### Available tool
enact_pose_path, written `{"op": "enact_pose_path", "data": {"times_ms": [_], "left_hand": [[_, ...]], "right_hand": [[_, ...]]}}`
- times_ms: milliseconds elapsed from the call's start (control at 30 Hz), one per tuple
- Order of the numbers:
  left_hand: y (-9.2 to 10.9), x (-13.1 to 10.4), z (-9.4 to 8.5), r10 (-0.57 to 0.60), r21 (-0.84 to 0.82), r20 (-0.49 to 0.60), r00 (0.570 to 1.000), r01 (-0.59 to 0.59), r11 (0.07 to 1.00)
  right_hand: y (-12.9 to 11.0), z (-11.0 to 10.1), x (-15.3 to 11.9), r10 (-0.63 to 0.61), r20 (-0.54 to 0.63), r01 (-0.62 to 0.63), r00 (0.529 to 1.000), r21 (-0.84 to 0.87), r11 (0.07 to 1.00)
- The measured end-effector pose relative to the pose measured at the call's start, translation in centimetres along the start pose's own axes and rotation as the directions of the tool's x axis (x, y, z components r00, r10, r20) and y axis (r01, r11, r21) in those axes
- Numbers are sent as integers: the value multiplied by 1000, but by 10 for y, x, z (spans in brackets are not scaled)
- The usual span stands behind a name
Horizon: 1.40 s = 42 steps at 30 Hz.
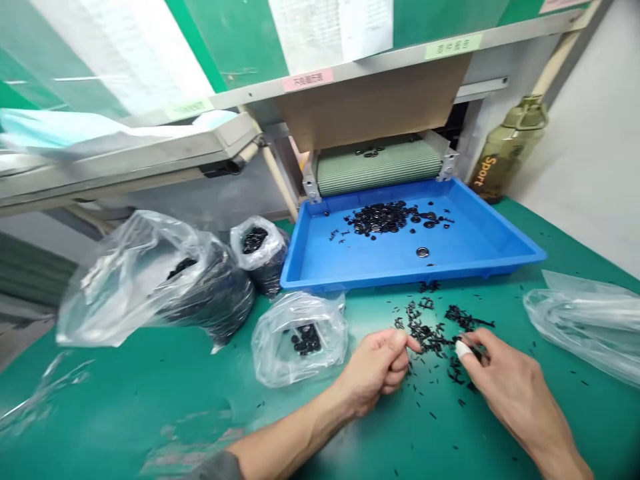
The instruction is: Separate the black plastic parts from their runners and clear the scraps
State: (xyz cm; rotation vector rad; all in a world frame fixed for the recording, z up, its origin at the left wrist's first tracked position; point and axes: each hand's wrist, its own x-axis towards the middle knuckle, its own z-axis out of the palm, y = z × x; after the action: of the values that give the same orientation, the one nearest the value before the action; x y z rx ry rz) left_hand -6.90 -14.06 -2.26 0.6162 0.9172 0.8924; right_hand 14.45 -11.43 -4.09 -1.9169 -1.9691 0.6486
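Green matting covered the bench [150, 393] I was watching, smooth and faintly glossy, with green panels and taped paper sheets rising behind it and a pale wall off to the right. At the back, a ribbed grey-green conveyor [380, 167] ended over a shallow blue plastic tray [480, 247], where a heap of black ring-shaped parts [385, 217] lay.

Just in front of the tray's near rim, a scatter of small black bits [430, 333] was spread on the mat, thin slivers mixed with chunkier pieces. It lay between the two hands and slightly beyond them. The left hand [375, 370] rested on the mat at the scatter's left edge, its fingers curled in and thumb pressed to the forefinger; I thought it pinched a small piece, though the view was too coarse to be sure. The right hand [505, 380] lay at the scatter's right edge, loosely spread, its white-capped fingertip [463, 349] touching the bits and nothing gripped that I could see.

Left of the hands sat a small clear plastic bag [300, 337] holding black rings, crinkled and shiny, with two fuller bags [155, 280] beyond it. Another clear bag [585, 320] lay to the right, and an olive sports bottle [507, 150] stood beside the tray's far corner.
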Motion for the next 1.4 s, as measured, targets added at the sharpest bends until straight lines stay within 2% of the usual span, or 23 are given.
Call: {"op": "enact_pose_path", "data": {"times_ms": [67, 100, 133, 200, 233, 267, 400, 533, 700, 767, 867, 967, 1000, 1033, 1067, 1100, 1133, 1167, 1233, 1267, 1300, 1333, 1400], "left_hand": [[2, -23, -11, 143, 226, -114, 983, -114, 967], [4, -35, -18, 244, 350, -196, 950, -165, 922], [7, -46, -27, 354, 469, -278, 893, -195, 861], [13, -64, -47, 536, 641, -398, 745, -191, 743], [17, -71, -57, 586, 692, -424, 691, -170, 702], [20, -75, -67, 611, 721, -431, 664, -154, 676], [27, -79, -91, 663, 810, -368, 652, -125, 573], [31, -76, -98, 741, 921, -302, 599, -16, 389], [39, -69, -107, 778, 963, -235, 583, 28, 269], [42, -64, -113, 780, 977, -190, 596, 36, 210], [43, -61, -119, 751, 991, -119, 649, 26, 134], [37, -70, -118, 718, 996, -50, 694, -21, 89], [34, -75, -115, 728, 996, -13, 685, -58, 73], [30, -81, -110, 769, 994, 0, 639, -85, 70], [26, -86, -102, 825, 991, 9, 566, -117, 69], [21, -89, -92, 854, 983, -1, 520, -154, 95], [17, -90, -80, 849, 966, -20, 528, -209, 153], [12, -88, -67, 787, 928, -41, 615, -268, 258], [5, -74, -38, 552, 782, -45, 833, -315, 539], [1, -64, -26, 420, 691, -18, 907, -292, 661], [-2, -53, -15, 314, 594, 6, 949, -256, 763], [-5, -42, -6, 241, 491, 34, 970, -226, 841], [-11, -24, 6, 158, 322, 76, 984, -174, 931]], "right_hand": [[2, 3, -1, -1, -5, 1, 1000, 33, 999], [1, 4, -2, -28, -24, 30, 999, 53, 998], [0, 5, -3, -69, -51, 72, 996, 68, 995], [-4, 8, -6, -164, -102, 172, 981, 75, 982], [-7, 9, -8, -200, -117, 208, 973, 67, 976], [-10, 9, -9, -221, -125, 229, 967, 58, 972], [-16, 11, -17, -203, -98, 208, 974, 43, 977], [-14, 10, -26, -162, -87, 167, 983, 44, 985], [-10, 12, -36, -166, -107, 171, 980, 40, 984], [-10, 14, -39, -178, -117, 184, 977, 46, 982], [-11, 12, -42, -213, -139, 226, 967, 93, 970], [-15, 6, -45, -237, -125, 258, 963, 192, 947], [-16, 4, -46, -233, -117, 255, 965, 228, 940], [-18, 2, -47, -221, -109, 242, 969, 262, 934], [-20, 0, -48, -200, -100, 221, 975, 294, 930], [-22, -1, -49, -177, -85, 195, 981, 327, 924], [-25, -2, -49, -152, -71, 167, 986, 363, 917], [-27, -1, -50, -132, -54, 142, 990, 400, 906], [-32, 1, -52, -107, -27, 108, 994, 456, 883], [-35, 2, -54, -103, -27, 104, 994, 467, 878], [-38, 4, -55, -103, -33, 106, 994, 468, 877], [-41, 5, -57, -107, -45, 115, 993, 462, 879], [-46, 8, -60, -126, -90, 152, 988, 440, 885]]}}
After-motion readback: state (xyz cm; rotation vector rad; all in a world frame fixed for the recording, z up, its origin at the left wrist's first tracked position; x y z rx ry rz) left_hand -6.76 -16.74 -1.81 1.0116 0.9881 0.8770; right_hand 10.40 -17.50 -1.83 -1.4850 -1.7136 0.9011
